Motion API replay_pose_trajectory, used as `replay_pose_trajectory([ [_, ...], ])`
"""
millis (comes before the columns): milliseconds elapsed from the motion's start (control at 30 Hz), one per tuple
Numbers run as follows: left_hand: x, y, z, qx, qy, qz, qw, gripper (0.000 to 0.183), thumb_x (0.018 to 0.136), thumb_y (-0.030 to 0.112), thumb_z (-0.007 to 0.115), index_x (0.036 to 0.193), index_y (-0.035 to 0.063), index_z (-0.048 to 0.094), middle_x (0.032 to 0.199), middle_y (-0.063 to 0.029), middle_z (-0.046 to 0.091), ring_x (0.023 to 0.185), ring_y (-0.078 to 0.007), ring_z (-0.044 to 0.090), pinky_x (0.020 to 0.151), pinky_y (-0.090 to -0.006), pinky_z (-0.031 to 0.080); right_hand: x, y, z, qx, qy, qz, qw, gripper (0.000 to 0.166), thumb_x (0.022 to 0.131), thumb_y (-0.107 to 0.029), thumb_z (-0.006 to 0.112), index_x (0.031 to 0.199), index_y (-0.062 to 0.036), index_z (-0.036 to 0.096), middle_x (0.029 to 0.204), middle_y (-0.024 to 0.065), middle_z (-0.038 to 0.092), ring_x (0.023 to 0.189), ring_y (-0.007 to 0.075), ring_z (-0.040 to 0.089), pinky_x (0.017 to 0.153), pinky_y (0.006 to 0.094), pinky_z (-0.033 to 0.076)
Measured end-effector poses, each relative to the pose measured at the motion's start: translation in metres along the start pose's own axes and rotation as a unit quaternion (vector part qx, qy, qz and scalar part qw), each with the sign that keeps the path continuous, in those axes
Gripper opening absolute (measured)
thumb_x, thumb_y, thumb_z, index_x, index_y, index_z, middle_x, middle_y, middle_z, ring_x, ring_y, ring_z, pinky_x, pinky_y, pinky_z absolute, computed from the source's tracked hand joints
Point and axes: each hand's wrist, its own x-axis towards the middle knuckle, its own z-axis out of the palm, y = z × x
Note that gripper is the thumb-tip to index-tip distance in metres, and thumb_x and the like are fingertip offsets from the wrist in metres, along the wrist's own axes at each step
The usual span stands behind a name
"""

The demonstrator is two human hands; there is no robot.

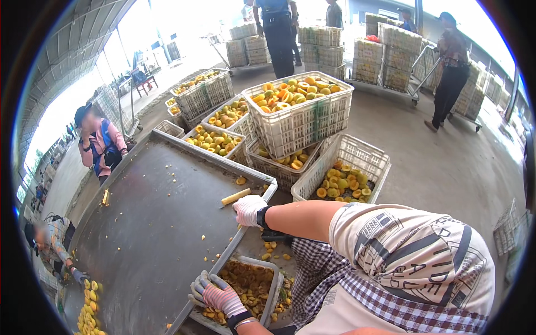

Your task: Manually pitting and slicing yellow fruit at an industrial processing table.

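My right hand (250,210), in a white glove with pink stripes, rests at the raised metal rim of a sheet-metal table (159,226). Right beside its fingers lies a small tool with a wooden handle (236,197); whether they touch is unclear. My left hand (220,293), gloved in grey and striped pink, lies over the near rim with its fingers apart and nothing in them. Below that hand stands a crate (274,289) of brown and yellow fruit scraps. Small pale bits and a halved yellow stone fruit (240,180) are scattered on the table.
Plastic crates of halved stone fruit, one crate (299,125) stacked on another, stand beyond the table. A partly filled crate (343,167) is beside them. Across the table, a co-worker's gloved hand (79,276) is near a fruit pile (88,316). Another person (100,142) stands at the far edge.
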Motion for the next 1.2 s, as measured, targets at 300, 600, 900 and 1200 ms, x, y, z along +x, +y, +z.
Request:
replay_pose_trajectory([
  [300,0.0,-0.001,-0.005,-0.009,-0.024,-0.001,1.0,0.026,0.096,0.031,0.049,0.11,0.015,0.065,0.111,-0.0029,0.06,0.112,-0.0255,0.052,0.11,-0.0495,0.025,-0.005,0.001,-0.005,0.016,0.017,-0.025,0.999,0.024,0.083,-0.021,0.057,0.098,-0.0072,0.07,0.09,0.0122,0.071,0.087,0.0305,0.069,0.075,0.0425,0.055],
  [600,0.0,0.001,-0.005,0.0,0.001,0.015,1.0,0.025,0.096,0.031,0.05,0.107,0.0154,0.066,0.108,-0.0018,0.061,0.111,-0.024,0.053,0.109,-0.0485,0.027,-0.004,0.003,-0.004,0.021,0.014,-0.016,1.0,0.026,0.081,-0.024,0.061,0.102,-0.0086,0.067,0.086,0.0109,0.07,0.084,0.0295,0.069,0.073,0.0425,0.055],
  [900,-0.002,-0.007,0.003,0.027,0.016,0.032,0.999,0.026,0.096,0.033,0.049,0.108,0.017,0.065,0.106,-0.0037,0.061,0.11,-0.0253,0.054,0.108,-0.0475,0.03,-0.01,0.001,-0.007,0.045,0.015,-0.017,0.999,0.025,0.081,-0.023,0.061,0.101,-0.0089,0.068,0.089,0.0109,0.07,0.087,0.03,0.068,0.076,0.0425,0.054],
  [1200,-0.002,-0.003,0.002,0.036,0.016,0.031,0.999,0.026,0.097,0.033,0.049,0.109,0.0169,0.065,0.106,-0.0039,0.061,0.11,-0.0252,0.054,0.107,-0.0474,0.031,-0.009,0.002,-0.007,0.03,0.004,-0.01,0.999,0.025,0.081,-0.023,0.06,0.1,-0.0089,0.068,0.088,0.0103,0.071,0.086,0.0294,0.069,0.074,0.0433,0.054],
])
